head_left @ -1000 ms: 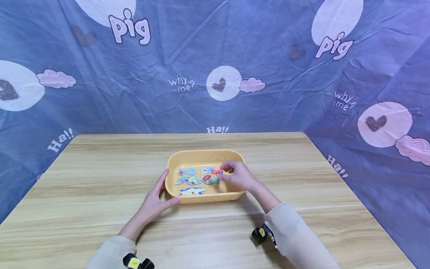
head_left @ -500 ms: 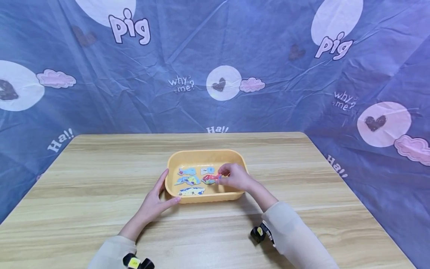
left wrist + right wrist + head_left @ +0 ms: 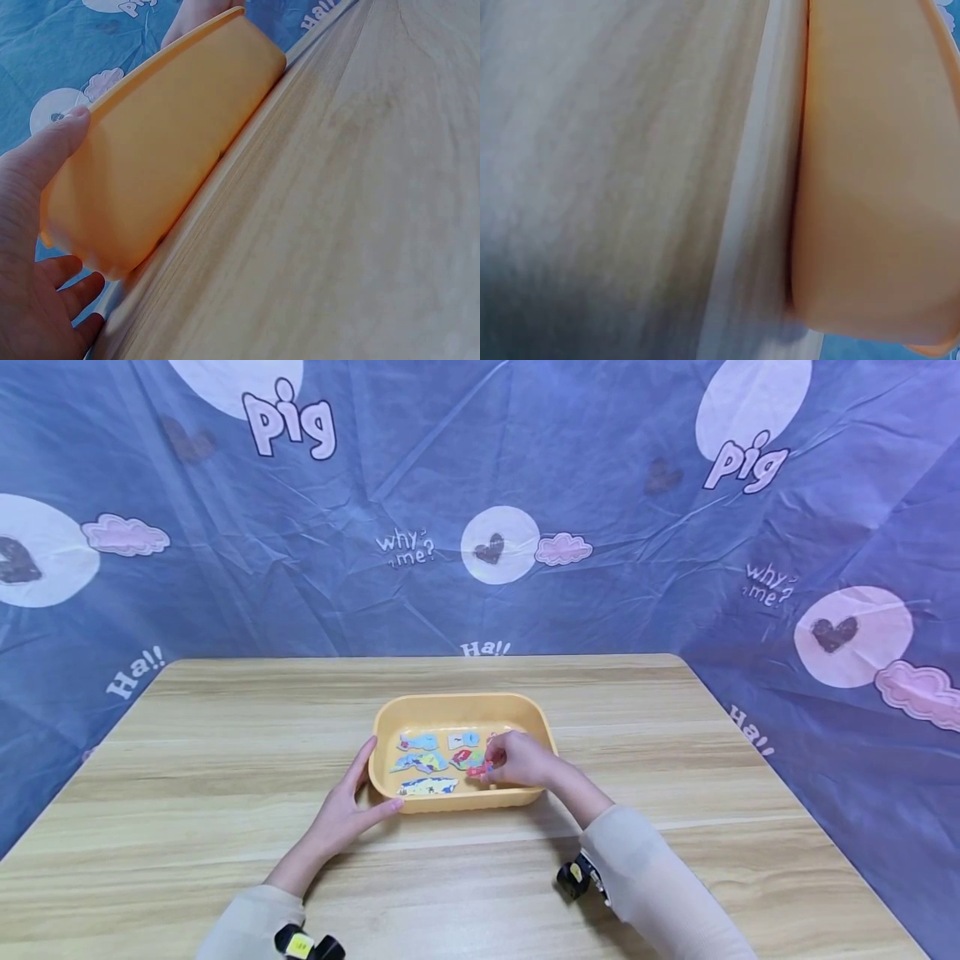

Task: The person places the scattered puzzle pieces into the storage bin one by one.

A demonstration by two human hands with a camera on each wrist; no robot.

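In the head view, a yellow plastic basin (image 3: pixel 450 702) has several flat printed puzzle pieces in it, among them a blue one (image 3: pixel 420 742) and a mostly white one (image 3: pixel 429 787). My right hand (image 3: pixel 525 762) reaches in at the right side. It pinches a small red puzzle piece (image 3: pixel 477 772) just in front of a red-and-green piece (image 3: pixel 462 759). My left hand (image 3: pixel 341 814) spans the basin's left front corner, fingers fairly straight. In the left wrist view its thumb lies on the rim and the other fingers hang loose. The right wrist view hides the right hand.
The basin stands on a wood-grain table (image 3: pixel 225 760), its outer wall (image 3: pixel 885 180) filling one side of the right wrist view. Behind the table hangs a blue printed cloth (image 3: pixel 420 468). Black wrist cameras (image 3: pixel 573 878) sit at both sleeves.
My right hand has moved the red puzzle piece toward the basin's front, uncovering more of the red-and-green piece. The left hand and the basin have stayed put.
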